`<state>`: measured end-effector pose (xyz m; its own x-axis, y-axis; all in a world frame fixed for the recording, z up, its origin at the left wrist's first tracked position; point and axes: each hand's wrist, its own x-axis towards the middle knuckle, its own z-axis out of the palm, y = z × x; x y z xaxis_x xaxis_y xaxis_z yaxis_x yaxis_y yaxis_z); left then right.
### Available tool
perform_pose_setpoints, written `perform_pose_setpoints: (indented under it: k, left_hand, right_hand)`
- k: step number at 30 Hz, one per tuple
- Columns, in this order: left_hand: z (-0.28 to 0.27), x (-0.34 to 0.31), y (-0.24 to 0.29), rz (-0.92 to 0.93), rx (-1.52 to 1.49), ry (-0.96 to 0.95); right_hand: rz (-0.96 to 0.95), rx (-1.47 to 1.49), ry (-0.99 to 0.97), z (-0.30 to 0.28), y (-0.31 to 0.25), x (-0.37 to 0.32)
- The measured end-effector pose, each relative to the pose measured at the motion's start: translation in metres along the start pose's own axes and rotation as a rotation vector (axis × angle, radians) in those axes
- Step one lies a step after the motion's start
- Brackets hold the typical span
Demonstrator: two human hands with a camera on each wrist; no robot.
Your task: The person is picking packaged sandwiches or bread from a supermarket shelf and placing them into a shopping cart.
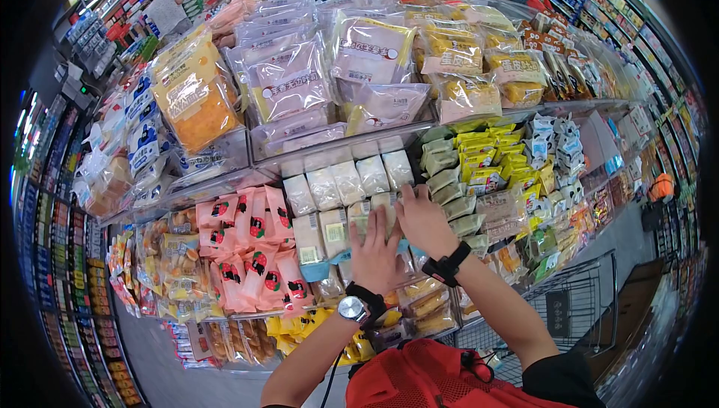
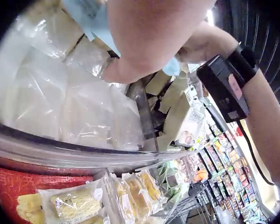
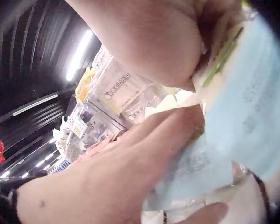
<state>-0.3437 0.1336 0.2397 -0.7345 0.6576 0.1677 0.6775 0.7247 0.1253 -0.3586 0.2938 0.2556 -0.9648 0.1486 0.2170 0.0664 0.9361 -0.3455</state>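
Rows of white snack packets with light blue ends (image 1: 323,187) fill a clear shelf bin at chest height. My left hand (image 1: 374,247), with a watch on its wrist, lies flat with straight fingers on the front packets. Just to its right, my right hand (image 1: 421,217) rests on the neighbouring packets, its fingertips reaching their far edge. A light blue packet end (image 3: 242,121) shows under the right palm, and the same blue (image 2: 91,18) shows under the left palm. How the right fingers lie is hidden in the wrist view.
Pink strawberry packets (image 1: 251,251) lie to the left and green and yellow packets (image 1: 479,165) to the right. Large clear bags (image 1: 292,82) fill the upper shelf. Yellow cakes (image 2: 74,203) sit on the shelf below. A wire cart (image 1: 569,303) stands at the lower right.
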Motion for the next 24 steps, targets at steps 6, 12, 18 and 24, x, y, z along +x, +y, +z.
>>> perform_pose_setpoints:
  k: [6,12,18,24]
  left_hand:
    - [-0.005,-0.007,-0.010,0.004,-0.116,-0.076]
    - [-0.012,-0.030,-0.034,-0.135,-0.116,0.052]
    - [-0.006,-0.038,-0.054,-0.258,-0.026,-0.010]
    - [-0.012,-0.038,-0.059,-0.238,-0.104,0.039]
  right_hand:
    - [0.032,0.090,0.045,0.023,0.003,0.005]
    - [-0.119,0.147,0.145,0.006,-0.010,-0.021]
    - [-0.238,-0.155,0.066,0.019,-0.014,-0.041]
    - [-0.268,-0.151,0.043,0.013,-0.017,-0.038]
